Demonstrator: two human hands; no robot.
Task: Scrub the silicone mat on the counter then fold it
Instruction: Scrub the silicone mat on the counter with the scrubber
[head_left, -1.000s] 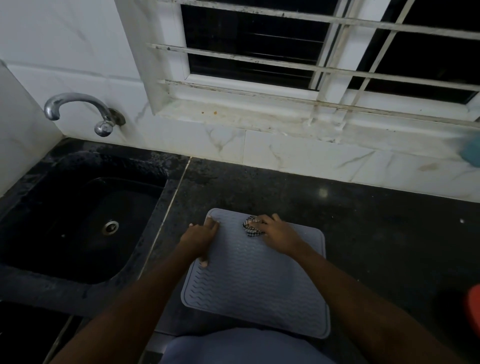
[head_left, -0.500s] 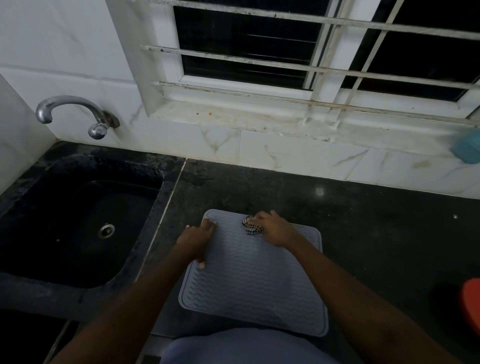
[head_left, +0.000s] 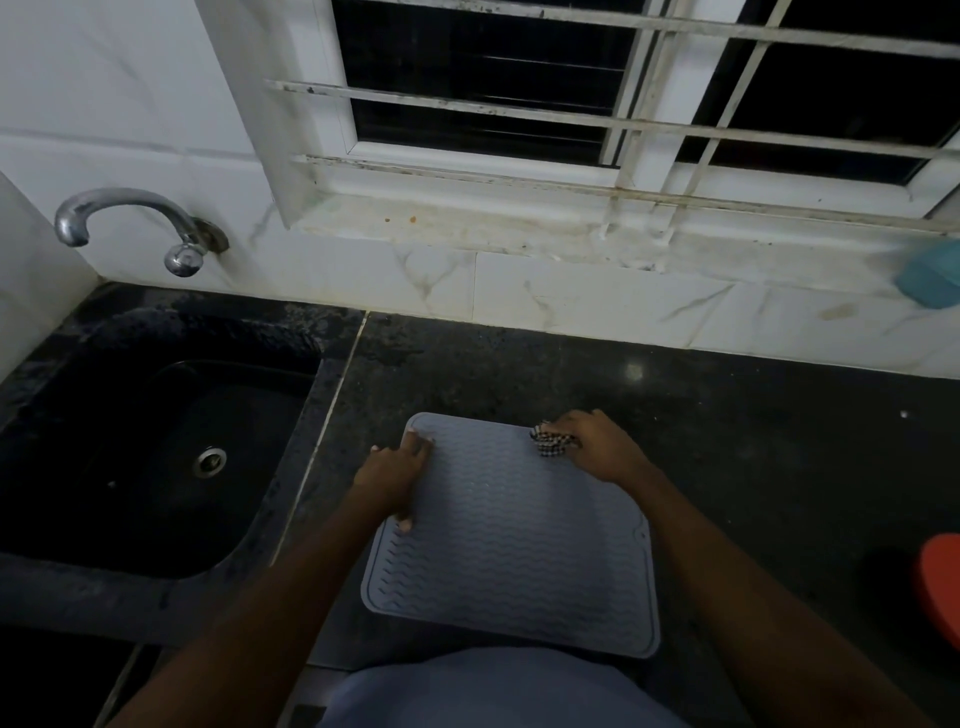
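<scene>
Silicone mat (head_left: 511, 535) lies flat on the dark table (head_left: 753, 441), lower centre of frame, with its near edge close to the person's body. Sink (head_left: 156, 441) is at frame left. Judged step: scrubbing; fold not yet begun.

Right hand (head_left: 597, 447) is at the mat's upper right corner, fingers curled over a small checked scrubber (head_left: 549, 442) (cloth or pad, cannot tell). Grip is closed on it and the scrubber touches the mat. Left hand (head_left: 392, 475) rests on the mat's left edge, fingers straight toward the upper left corner, thumb lower on the mat. Its grip is open; it presses and holds nothing.

To do it well:
- Pin the mat firmly with the left hand so it does not slide on the smooth table.
- Run the scrubber along the wavy ridges as well as across, so the grooves get cleaned.
- Work from the top rows toward the near edge in overlapping passes, including the raised rim and corners.
- Shift the pinning hand to reach the strip under it.
- Likely risk: soft silicone bunches or creeps if pushed hard on its free side.

Pose: both forearms enter from the frame bottom, angled inward. The right arm reaches further up the frame, wrist roughly straight.
</scene>
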